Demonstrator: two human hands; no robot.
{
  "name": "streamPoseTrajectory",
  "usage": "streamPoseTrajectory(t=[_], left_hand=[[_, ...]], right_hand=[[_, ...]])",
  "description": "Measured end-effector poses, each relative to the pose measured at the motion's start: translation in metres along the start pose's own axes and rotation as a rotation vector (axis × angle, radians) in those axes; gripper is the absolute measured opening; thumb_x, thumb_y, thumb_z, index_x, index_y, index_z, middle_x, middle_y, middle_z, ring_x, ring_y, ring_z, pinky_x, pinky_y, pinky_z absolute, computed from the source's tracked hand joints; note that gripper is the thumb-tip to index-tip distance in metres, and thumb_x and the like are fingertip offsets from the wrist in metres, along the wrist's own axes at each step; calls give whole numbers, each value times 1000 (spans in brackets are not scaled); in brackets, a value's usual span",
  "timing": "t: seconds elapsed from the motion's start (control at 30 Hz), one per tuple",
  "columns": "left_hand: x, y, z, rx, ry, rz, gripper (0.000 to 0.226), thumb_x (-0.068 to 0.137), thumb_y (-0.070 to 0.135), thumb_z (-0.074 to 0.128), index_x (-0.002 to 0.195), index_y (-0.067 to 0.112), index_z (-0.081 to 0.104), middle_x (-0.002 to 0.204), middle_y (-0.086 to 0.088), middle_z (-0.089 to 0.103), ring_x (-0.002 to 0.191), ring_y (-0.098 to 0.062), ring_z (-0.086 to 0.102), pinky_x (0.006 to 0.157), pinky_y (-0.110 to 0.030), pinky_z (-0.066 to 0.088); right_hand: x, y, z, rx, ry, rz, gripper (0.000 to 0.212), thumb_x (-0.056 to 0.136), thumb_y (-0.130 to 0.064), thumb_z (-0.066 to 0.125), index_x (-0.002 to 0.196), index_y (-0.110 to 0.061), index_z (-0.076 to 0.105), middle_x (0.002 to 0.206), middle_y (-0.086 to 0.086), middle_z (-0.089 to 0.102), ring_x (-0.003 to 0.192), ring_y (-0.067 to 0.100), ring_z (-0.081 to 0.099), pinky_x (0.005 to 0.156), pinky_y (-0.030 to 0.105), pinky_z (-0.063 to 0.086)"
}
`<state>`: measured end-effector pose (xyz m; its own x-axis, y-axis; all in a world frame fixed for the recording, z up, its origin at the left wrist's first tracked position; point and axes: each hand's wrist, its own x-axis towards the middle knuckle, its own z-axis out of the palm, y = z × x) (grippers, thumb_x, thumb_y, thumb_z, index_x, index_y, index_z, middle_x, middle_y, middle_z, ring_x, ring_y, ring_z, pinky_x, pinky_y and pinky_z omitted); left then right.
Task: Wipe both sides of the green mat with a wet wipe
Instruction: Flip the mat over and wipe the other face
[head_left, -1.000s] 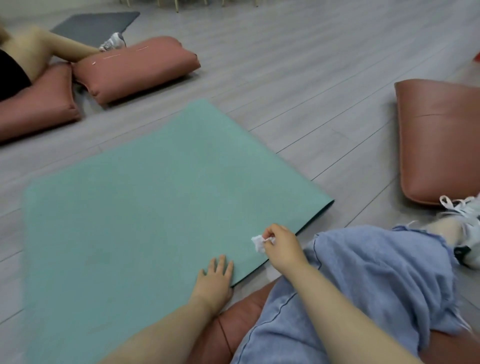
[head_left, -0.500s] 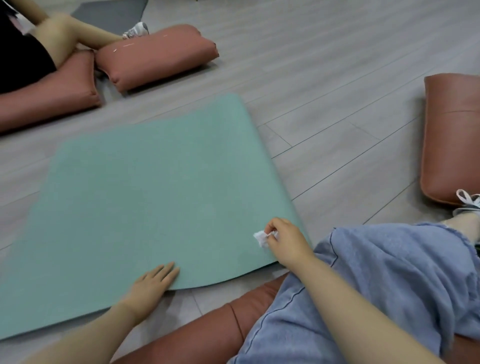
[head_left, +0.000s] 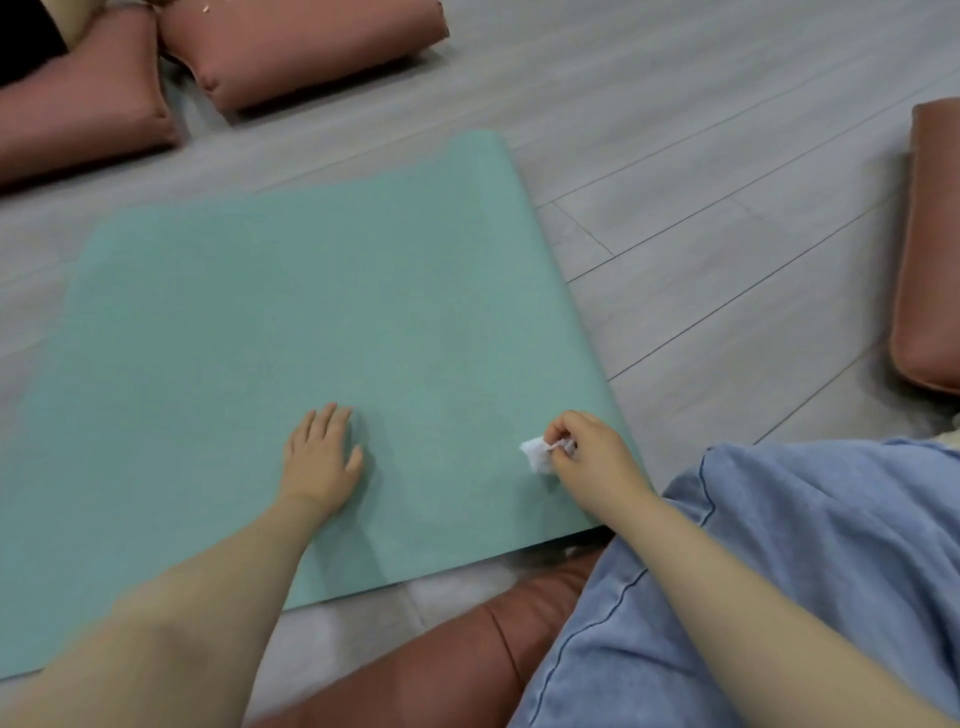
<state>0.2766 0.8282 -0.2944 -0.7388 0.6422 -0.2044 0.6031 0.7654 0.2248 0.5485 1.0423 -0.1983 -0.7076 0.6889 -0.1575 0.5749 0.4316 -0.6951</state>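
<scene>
I see a thin, matte green mat (head_left: 322, 322) lying flat on pale grey plank floor (head_left: 675, 156), its far corner rounded. My left hand (head_left: 322, 457) rests on it palm down with fingers straight, while my right hand (head_left: 587, 452) pinches a small crumpled white wipe (head_left: 536, 453) just above the mat's near right edge. Puffy, leathery pink cushions (head_left: 291, 47) lie beyond the mat.

Green mat (head_left: 311, 322) runs off the frame at nine o'clock, its left end unseen, and the near corner at seven o'clock sits under the forearm. The wet wipe (head_left: 537, 454) is mostly buried in the right hand (head_left: 587, 457), only a small crumpled tuft showing. Pink cushions (head_left: 291, 47) are clipped at twelve o'clock, another cushion (head_left: 930, 249) cut at three o'clock. Left hand (head_left: 322, 457) covers the mat beneath its palm.
</scene>
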Motion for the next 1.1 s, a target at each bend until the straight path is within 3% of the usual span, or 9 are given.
streamPoseTrajectory(t=[0.07,0.17,0.33,0.6,0.73,0.83,0.97,1.03,1.1], left_hand=[[17,6,6,-51,22,-56,61,97,38,48,153,20,34,162,-6,27,149,-29,18,121,-45,9],[24,10,19,-46,34,-120,66,93,48,34,154,26,31,163,-1,23,150,-25,15,121,-43,3],[25,8,26,-26,63,-135,77,81,56,23,152,28,37,161,0,30,149,-23,19,121,-42,5],[29,6,30,-36,100,-133,71,81,47,32,147,26,45,156,-2,38,147,-25,29,120,-46,13],[30,6,33,-10,125,-123,68,82,42,35,146,23,47,154,-5,42,143,-28,33,118,-47,17],[31,5,33,-5,141,-115,67,82,40,36,146,22,47,153,-6,43,143,-29,33,118,-48,18],[31,5,33,-11,152,-114,66,82,39,37,145,21,47,152,-6,43,143,-29,32,118,-49,18],[32,6,32,-14,152,-113,66,82,38,37,144,21,47,152,-6,43,143,-29,32,118,-49,17],[32,6,32,-15,151,-115,66,82,38,37,145,21,47,152,-7,43,143,-29,32,118,-49,17]], right_hand=[[7,3,-1,12,53,27,20,82,-3,56,81,-23,56,89,-3,54,79,16,51,67,24,39],[21,6,1,48,132,57,16,83,-3,57,83,-19,57,91,-3,55,79,14,51,63,10,35],[70,-2,9,57,219,31,10,85,-4,58,90,-12,60,97,2,57,85,16,53,70,19,34],[180,-28,59,36,294,-36,8,90,-11,56,96,-7,62,100,6,55,89,23,56,81,33,46],[211,-36,99,-130,141,-130,17,82,1,51,97,0,60,105,19,57,97,37,56,86,39,43],[211,-40,133,-250,-25,-189,45,76,11,42,118,4,54,122,23,54,115,40,53,99,41,42],[201,-33,152,-361,-179,-627,54,75,3,35,126,-3,52,123,16,61,117,32,57,102,41,43],[209,-28,144,-389,-260,-773,47,79,0,37,118,-5,62,120,10,64,112,29,62,90,38,54],[225,-21,129,-429,-288,-789,42,83,-7,38,111,-11,68,112,5,67,105,26,65,77,33,58]])
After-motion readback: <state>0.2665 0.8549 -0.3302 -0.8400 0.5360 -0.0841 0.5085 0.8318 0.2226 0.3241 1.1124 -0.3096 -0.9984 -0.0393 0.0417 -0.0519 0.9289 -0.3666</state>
